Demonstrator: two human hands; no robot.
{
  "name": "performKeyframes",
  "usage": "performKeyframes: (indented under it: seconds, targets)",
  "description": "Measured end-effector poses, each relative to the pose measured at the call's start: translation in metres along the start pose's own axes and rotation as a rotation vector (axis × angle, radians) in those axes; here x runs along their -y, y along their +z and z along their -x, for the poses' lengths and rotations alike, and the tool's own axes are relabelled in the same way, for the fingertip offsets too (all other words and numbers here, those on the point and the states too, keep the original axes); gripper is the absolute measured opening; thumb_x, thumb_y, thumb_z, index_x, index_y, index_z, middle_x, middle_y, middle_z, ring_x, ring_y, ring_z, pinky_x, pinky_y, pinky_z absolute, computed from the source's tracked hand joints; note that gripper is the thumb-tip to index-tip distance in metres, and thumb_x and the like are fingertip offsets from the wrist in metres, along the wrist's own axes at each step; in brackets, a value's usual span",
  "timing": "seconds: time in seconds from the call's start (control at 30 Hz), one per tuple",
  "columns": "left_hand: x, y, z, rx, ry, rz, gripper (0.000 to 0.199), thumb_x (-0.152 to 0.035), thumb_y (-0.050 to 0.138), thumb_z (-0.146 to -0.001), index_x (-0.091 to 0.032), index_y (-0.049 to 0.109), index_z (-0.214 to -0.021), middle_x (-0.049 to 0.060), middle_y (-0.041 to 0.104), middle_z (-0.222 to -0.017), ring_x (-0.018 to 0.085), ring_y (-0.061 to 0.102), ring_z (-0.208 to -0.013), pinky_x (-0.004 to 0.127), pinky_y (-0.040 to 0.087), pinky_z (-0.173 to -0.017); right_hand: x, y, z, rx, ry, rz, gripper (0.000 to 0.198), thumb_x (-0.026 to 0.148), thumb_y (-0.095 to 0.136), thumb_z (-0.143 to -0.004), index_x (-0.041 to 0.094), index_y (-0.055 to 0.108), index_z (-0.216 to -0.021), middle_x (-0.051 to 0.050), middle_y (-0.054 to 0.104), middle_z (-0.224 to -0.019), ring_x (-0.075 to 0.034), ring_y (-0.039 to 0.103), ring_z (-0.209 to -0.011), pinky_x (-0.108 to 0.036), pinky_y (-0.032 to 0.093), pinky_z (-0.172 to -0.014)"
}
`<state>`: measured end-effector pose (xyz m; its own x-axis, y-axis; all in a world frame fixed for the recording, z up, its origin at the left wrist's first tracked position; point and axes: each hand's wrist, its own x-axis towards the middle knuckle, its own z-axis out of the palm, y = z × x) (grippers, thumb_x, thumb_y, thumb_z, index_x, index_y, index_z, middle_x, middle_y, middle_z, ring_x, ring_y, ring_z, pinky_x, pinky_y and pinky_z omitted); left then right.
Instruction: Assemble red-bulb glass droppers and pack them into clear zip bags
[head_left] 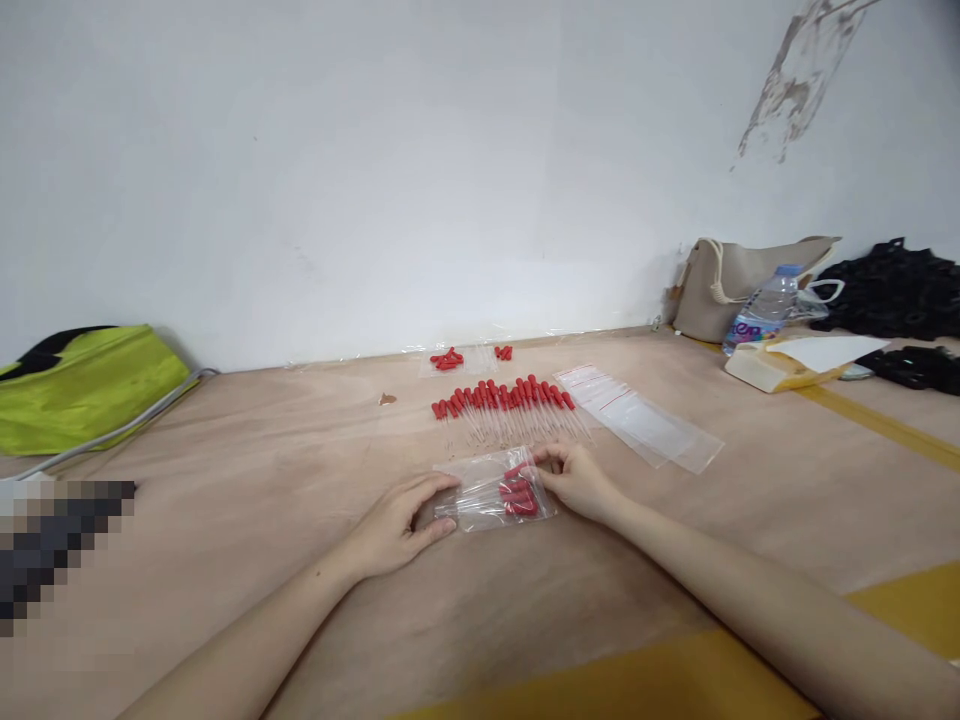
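Observation:
In front of me lies a clear zip bag [480,492] with several red-bulbed droppers [519,497] in it, their bulbs to the right and their thin stems to the left. My left hand [401,520] holds the bag's left end, thumb at the lower corner and fingers at the upper one. At the bag's right end, my right hand [574,480] has its fingers closed around a red dropper bulb [517,470] near the bag's mouth. Just beyond the bag, a row of loose red-bulbed droppers [499,400] lies with stems towards me.
Flat zip bags [637,415] lie right of the row. Behind it are more red bulbs [448,359] on clear plastic. A yellow-green bag [97,390] and a cable [120,435] are at left. A beige bag [712,290], water bottle [761,310] and open packet [765,365] stand at right.

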<state>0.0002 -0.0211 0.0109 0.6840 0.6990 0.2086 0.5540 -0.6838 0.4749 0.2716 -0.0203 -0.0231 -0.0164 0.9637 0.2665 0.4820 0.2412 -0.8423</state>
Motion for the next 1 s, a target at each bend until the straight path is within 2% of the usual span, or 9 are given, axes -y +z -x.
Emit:
performKeyframes:
  seconds: [0.13, 0.23, 0.3, 0.37, 0.53, 0.63, 0.7, 0.83, 1.0]
  targets:
    - [0.001, 0.000, 0.000, 0.001, 0.016, 0.015, 0.038, -0.036, 0.050, -0.082, -0.025, 0.048, -0.118, 0.006, 0.053, -0.120, 0.021, 0.049, -0.108, 0.037, 0.040, -0.092, 0.000, -0.001, 0.000, 0.152, -0.159, 0.042, 0.017, 0.024, 0.051, -0.076, 0.020, 0.067, -0.075, -0.004, 0.058, -0.090, -0.016, 0.053, -0.084, -0.029, 0.041, -0.076]
    - [0.000, 0.000, -0.001, 0.010, 0.032, 0.043, 0.032, -0.034, 0.051, -0.082, -0.023, 0.052, -0.112, 0.006, 0.054, -0.117, 0.020, 0.050, -0.108, 0.035, 0.040, -0.093, 0.001, -0.007, -0.009, 0.186, -0.099, 0.038, 0.017, 0.025, 0.050, -0.076, 0.018, 0.066, -0.076, -0.003, 0.060, -0.082, -0.015, 0.054, -0.076, -0.027, 0.042, -0.071]
    - [-0.001, -0.001, -0.002, 0.011, 0.036, 0.069, 0.029, -0.034, 0.051, -0.082, -0.022, 0.053, -0.108, 0.006, 0.055, -0.114, 0.020, 0.051, -0.106, 0.035, 0.040, -0.092, 0.000, -0.013, -0.022, 0.103, 0.001, 0.094, 0.013, 0.025, 0.053, -0.073, 0.017, 0.063, -0.072, -0.001, 0.060, -0.070, -0.013, 0.054, -0.066, -0.024, 0.042, -0.063]
    - [-0.002, -0.001, -0.003, 0.007, 0.037, 0.092, 0.026, -0.034, 0.051, -0.082, -0.022, 0.053, -0.105, 0.006, 0.056, -0.112, 0.020, 0.051, -0.104, 0.035, 0.041, -0.090, -0.002, -0.018, -0.041, -0.036, 0.076, 0.221, 0.008, 0.024, 0.056, -0.069, 0.017, 0.060, -0.070, 0.001, 0.059, -0.064, -0.012, 0.053, -0.059, -0.022, 0.041, -0.059]
    - [-0.001, 0.000, -0.002, 0.012, 0.038, 0.113, 0.023, -0.033, 0.051, -0.082, -0.021, 0.052, -0.102, 0.007, 0.055, -0.113, 0.020, 0.051, -0.104, 0.036, 0.040, -0.091, -0.009, -0.025, -0.100, -0.235, 0.155, 0.362, 0.020, 0.021, 0.052, -0.070, 0.015, 0.059, -0.088, -0.005, 0.062, -0.078, -0.015, 0.056, -0.075, -0.025, 0.040, -0.069]
    - [-0.001, 0.001, -0.002, 0.011, 0.031, 0.119, 0.024, -0.033, 0.051, -0.082, -0.021, 0.052, -0.103, 0.007, 0.054, -0.114, 0.020, 0.050, -0.104, 0.036, 0.040, -0.091, -0.014, -0.027, -0.130, -0.272, 0.212, 0.396, 0.023, 0.025, 0.053, -0.071, 0.014, 0.061, -0.090, -0.010, 0.063, -0.091, -0.019, 0.055, -0.089, -0.027, 0.039, -0.077]
    - [-0.001, 0.001, -0.001, 0.003, 0.027, 0.124, 0.025, -0.033, 0.051, -0.082, -0.021, 0.052, -0.104, 0.007, 0.054, -0.114, 0.020, 0.050, -0.105, 0.036, 0.040, -0.092, -0.017, -0.027, -0.143, -0.261, 0.256, 0.397, 0.020, 0.028, 0.055, -0.069, 0.014, 0.063, -0.081, -0.012, 0.064, -0.089, -0.022, 0.056, -0.090, -0.028, 0.039, -0.076]
    - [-0.002, 0.000, -0.001, 0.004, 0.032, 0.118, 0.026, -0.033, 0.052, -0.081, -0.021, 0.053, -0.105, 0.007, 0.055, -0.114, 0.020, 0.050, -0.106, 0.036, 0.039, -0.093, -0.020, -0.027, -0.155, -0.243, 0.322, 0.360, 0.013, 0.027, 0.060, -0.063, 0.015, 0.061, -0.059, -0.012, 0.065, -0.074, -0.023, 0.059, -0.082, -0.029, 0.041, -0.070]
    - [0.000, 0.001, -0.001, -0.007, 0.034, 0.117, 0.026, -0.033, 0.053, -0.081, -0.021, 0.053, -0.104, 0.006, 0.055, -0.113, 0.019, 0.051, -0.105, 0.033, 0.040, -0.092, -0.009, -0.037, -0.150, -0.271, 0.306, 0.209, 0.017, 0.029, 0.058, -0.065, 0.016, 0.057, -0.054, -0.005, 0.060, -0.060, -0.018, 0.059, -0.066, -0.024, 0.041, -0.058]
